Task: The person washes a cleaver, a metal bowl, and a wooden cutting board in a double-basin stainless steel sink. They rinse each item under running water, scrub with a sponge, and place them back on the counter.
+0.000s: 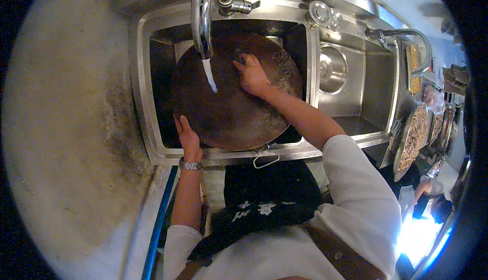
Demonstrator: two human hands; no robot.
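A large, round, dark brown metal wok (228, 116) fills most of the left stainless-steel sink basin (142, 85). My left hand (188, 137) grips its rim at the lower left, thumb on top. In my right hand (254, 76) is a small dark scouring pad (239, 58), pressed on the wok's upper middle; the fingers partly cover it. Water (209, 74) runs from a chrome faucet (203, 24) onto the wok, left of my right hand. Greyish residue (284, 66) marks the right side of the surface. A wire loop handle (267, 160) overhangs the sink's front edge.
The right basin holds a metal bowl (333, 68), with a second faucet (404, 34) arched over its far end. Glass lids or dishes (320, 13) stand on the back ledge. At right are a large tray of food pieces (411, 139) and another person's arm (422, 188). A stained wall (72, 108) borders the left.
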